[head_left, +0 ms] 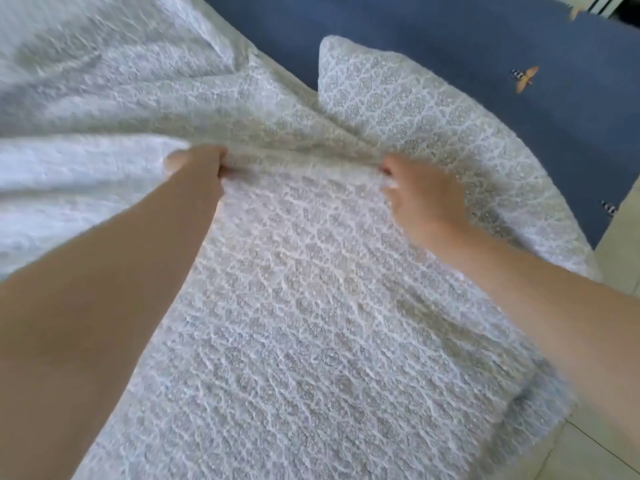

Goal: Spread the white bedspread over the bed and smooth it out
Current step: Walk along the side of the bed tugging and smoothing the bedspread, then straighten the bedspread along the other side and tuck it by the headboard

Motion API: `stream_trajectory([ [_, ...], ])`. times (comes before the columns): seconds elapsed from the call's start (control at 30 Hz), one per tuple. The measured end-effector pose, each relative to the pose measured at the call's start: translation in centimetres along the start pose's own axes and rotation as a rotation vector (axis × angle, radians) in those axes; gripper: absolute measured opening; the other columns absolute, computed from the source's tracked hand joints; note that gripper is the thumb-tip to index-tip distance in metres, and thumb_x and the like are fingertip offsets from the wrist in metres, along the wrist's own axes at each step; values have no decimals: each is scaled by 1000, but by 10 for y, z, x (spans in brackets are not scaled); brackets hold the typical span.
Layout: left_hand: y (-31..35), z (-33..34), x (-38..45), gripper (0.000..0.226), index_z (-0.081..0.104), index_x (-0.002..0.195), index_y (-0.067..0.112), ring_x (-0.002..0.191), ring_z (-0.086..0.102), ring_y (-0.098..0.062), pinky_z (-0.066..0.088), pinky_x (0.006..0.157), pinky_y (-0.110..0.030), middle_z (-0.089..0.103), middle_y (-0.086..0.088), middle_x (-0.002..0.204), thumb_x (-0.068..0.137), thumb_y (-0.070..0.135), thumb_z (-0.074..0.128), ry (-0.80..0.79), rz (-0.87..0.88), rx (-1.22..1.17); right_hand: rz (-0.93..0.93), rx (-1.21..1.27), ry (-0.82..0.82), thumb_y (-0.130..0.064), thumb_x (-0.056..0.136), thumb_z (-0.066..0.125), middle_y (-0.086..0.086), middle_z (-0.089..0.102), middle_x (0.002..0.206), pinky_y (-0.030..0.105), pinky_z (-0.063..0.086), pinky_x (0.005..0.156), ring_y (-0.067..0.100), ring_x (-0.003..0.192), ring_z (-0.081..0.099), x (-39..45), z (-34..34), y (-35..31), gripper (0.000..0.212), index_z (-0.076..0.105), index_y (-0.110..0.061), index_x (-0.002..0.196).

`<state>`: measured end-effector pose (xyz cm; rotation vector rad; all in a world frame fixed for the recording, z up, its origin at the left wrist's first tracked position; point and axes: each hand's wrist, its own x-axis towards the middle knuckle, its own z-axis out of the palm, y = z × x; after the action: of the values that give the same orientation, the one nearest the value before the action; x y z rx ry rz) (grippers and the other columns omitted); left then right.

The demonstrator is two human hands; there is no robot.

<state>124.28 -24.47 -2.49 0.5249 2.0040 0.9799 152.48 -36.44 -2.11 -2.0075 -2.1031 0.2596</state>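
Left hand (197, 162) and right hand (420, 192) each pinch the white bedspread (311, 306)

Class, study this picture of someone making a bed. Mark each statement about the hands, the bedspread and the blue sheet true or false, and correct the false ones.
1. Both hands grip the bedspread. True: the left hand and the right hand each clutch a fold.
2. The bedspread covers the whole bed. False: the blue sheet is bare at the top right.
3. The bedspread is plain. False: it bears a raised medallion pattern.
4. The sheet shows a winged insect. True.
5. The bedspread lies flat. False: it is bunched between the hands.
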Motion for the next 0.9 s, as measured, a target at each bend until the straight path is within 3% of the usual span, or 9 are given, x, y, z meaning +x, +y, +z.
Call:
stream_trajectory([
  [0.17,-29,20,-7,16,64,95,17,83,63,-20,51,67,-28,68,-5,92,88,31,62,-259,245,334,53,-46,-42,-29,97,57,1,62,87,33,49,58,19,67,56,2,24,17,28,53,-13,120],
  [0.23,-67,26,-16,50,43,144,19,132,49,-26,43,107,-42,48,-9,148,100,42,43,-399,435,679,35,46,-96,-28,94,61,0,59,86,35,49,62,20,71,57,-1,29,21,28,52,-14,117],
  [0.27,-84,27,-23,63,17,157,20,150,22,-25,21,121,-47,19,-6,165,103,46,34,-427,532,881,26,125,-129,-29,94,62,1,58,84,35,49,62,20,71,57,-2,25,23,26,54,-14,112],
  [0.37,-129,26,-57,64,-17,156,20,151,-20,-20,-7,124,-48,-21,-1,165,105,48,9,-373,695,1110,48,365,-45,-36,97,56,4,59,83,24,40,61,17,70,52,-9,3,41,26,58,-11,106],
  [0.5,-174,38,-129,65,-26,153,23,148,-27,-22,-9,123,-48,-29,1,162,102,52,1,-304,650,1090,199,138,289,-37,93,56,10,56,110,28,32,87,28,105,50,-30,-29,100,38,53,-12,121],
  [0.6,-196,54,-181,67,-28,152,27,147,-31,-29,-14,121,-50,-35,0,160,102,55,7,-288,668,1079,551,150,335,-56,84,48,17,57,122,36,30,97,36,115,50,-43,-40,157,65,51,-6,125],
  [0.7,-223,60,-219,63,-27,153,30,146,-34,-27,-16,120,-53,-35,2,160,101,51,1,-272,712,1154,866,338,64,-56,92,29,29,57,127,41,36,99,40,118,52,-62,-41,188,73,57,5,120],
  [0.8,-237,61,-230,62,-27,153,30,148,-31,-23,-10,122,-52,-30,2,162,97,50,-7,-243,720,1198,734,460,-176,-54,86,55,16,67,120,42,47,98,31,113,61,-75,-34,186,56,66,-8,117],
  [0.9,-238,63,-230,62,-26,153,31,148,-29,-21,-8,123,-50,-28,3,163,97,50,-6,-218,721,1185,699,765,-385,-72,64,64,-1,64,127,40,50,99,20,116,61,-66,-33,170,84,58,-21,131],
])
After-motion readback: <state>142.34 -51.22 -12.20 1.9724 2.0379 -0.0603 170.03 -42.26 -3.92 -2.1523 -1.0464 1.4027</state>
